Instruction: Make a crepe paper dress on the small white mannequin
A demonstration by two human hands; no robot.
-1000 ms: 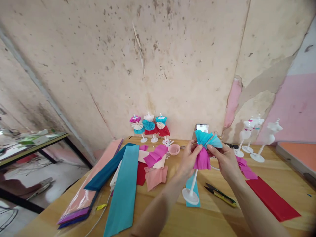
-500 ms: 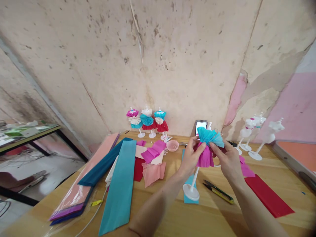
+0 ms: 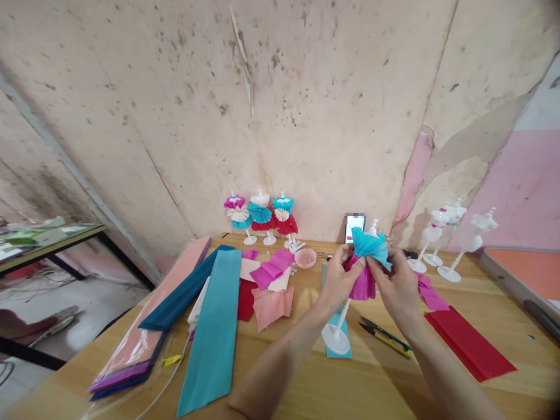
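A small white mannequin on a stand [image 3: 335, 338] is held above the wooden table [image 3: 350, 385]. It wears a magenta crepe-paper skirt [image 3: 363, 284] and a pleated turquoise fan [image 3: 370, 246] at the waist. My left hand [image 3: 336, 279] pinches the waist from the left side. My right hand [image 3: 396, 286] pinches the turquoise fan from the right. Both hands are closed on the dressed mannequin.
Long crepe-paper sheets lie at left: turquoise [image 3: 214, 332], dark blue [image 3: 184, 297], pink [image 3: 172, 303]. Three finished paper-dressed mannequins [image 3: 261, 217] stand by the wall, bare white ones [image 3: 455, 236] at right. Snips [image 3: 387, 338], a red sheet [image 3: 468, 344], a pink bowl [image 3: 305, 257] and a phone [image 3: 354, 224] are nearby.
The turquoise fan has been gathered narrower between my fingers, and my right hand has shifted slightly left toward the mannequin. The view shifted a little.
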